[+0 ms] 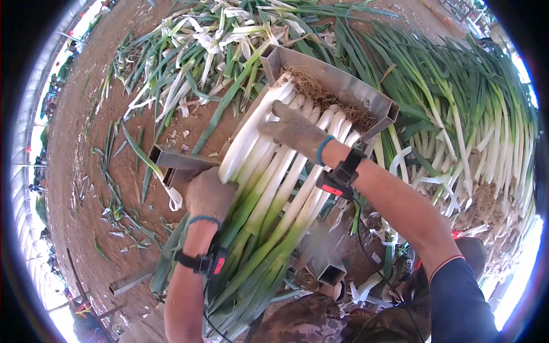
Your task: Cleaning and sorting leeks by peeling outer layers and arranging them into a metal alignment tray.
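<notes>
A bundle of large leeks (274, 171) lies slantwise in a metal frame, white shanks and brown roots (329, 100) at the far end, green leaves toward me. On the left edge of the bundle, my gloved left hand (210, 197) is closed around the lower white part of the outermost leek (243, 140); its fingertips are partly hidden. My gloved right hand (294, 130) reaches across the shanks below the roots, thumb raised and fingers curled down onto the leeks on the left side. Roots lie against the frame's far metal channel (343, 80).
Stripped leaves and peelings (211, 51) are heaped beyond the frame. A big pile of leeks (457, 114) spreads at the right. Left of the frame is brown soil (80, 171) with scraps. A square metal tube end (331, 273) juts near my legs; a cable runs from the right wrist.
</notes>
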`<act>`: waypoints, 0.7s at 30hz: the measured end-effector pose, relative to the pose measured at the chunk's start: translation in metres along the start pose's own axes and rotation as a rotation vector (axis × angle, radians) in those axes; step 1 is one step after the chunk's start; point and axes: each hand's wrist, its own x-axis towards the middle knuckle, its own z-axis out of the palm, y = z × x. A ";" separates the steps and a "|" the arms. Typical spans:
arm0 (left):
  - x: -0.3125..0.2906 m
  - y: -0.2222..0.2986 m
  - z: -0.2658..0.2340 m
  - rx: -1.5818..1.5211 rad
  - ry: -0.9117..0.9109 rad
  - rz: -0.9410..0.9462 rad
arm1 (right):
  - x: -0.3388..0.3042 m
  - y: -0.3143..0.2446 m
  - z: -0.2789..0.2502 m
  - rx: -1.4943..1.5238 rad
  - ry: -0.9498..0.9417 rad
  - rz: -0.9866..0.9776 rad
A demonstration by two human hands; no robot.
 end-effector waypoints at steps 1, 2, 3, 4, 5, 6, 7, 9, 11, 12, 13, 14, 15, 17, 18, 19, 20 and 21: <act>-0.008 -0.002 -0.004 0.081 0.034 -0.024 | 0.000 -0.004 0.004 0.017 -0.026 -0.037; -0.018 0.003 -0.012 0.168 0.080 -0.019 | 0.007 0.002 0.009 -0.109 0.136 -0.233; -0.026 -0.004 -0.010 0.254 0.115 -0.042 | 0.011 -0.005 0.015 -0.158 0.151 -0.210; -0.031 -0.016 -0.004 0.227 0.152 0.011 | 0.013 -0.011 0.016 -0.207 0.165 -0.186; -0.036 -0.031 -0.002 0.200 0.199 0.060 | 0.015 -0.012 0.017 -0.206 0.149 -0.174; -0.037 -0.042 0.001 0.174 0.246 0.109 | 0.016 -0.014 0.016 -0.205 0.133 -0.163; -0.033 -0.049 0.008 0.129 0.229 0.133 | 0.018 -0.014 0.017 -0.210 0.113 -0.153; -0.028 -0.059 0.019 0.238 0.235 0.177 | 0.014 -0.011 0.012 -0.126 -0.056 -0.079; -0.029 -0.058 0.011 0.346 0.183 0.175 | 0.001 -0.005 0.009 0.025 -0.118 -0.023; -0.025 -0.049 0.004 0.362 0.170 0.151 | -0.001 0.005 0.010 -0.002 -0.077 -0.082; -0.021 -0.040 -0.002 0.379 0.157 0.129 | -0.003 0.014 0.012 -0.030 -0.034 -0.139; -0.018 -0.033 -0.003 0.398 0.139 0.110 | -0.006 0.024 0.011 -0.056 0.011 -0.190; -0.015 -0.044 0.011 0.365 0.193 0.096 | -0.015 0.011 0.002 -0.060 -0.093 -0.134; -0.008 -0.055 0.027 0.342 0.359 0.145 | -0.020 0.028 -0.001 0.251 -0.159 -0.113; -0.008 -0.036 0.033 0.297 0.425 0.195 | -0.033 0.043 -0.017 0.380 -0.173 -0.075; -0.012 -0.027 0.021 0.231 0.342 0.096 | -0.048 0.056 -0.018 0.769 -0.188 -0.045; -0.018 -0.038 0.020 0.135 0.279 0.097 | -0.074 0.045 -0.023 0.684 -0.157 -0.028; -0.026 -0.035 0.016 0.082 0.262 0.105 | -0.104 0.039 -0.031 0.773 -0.062 0.034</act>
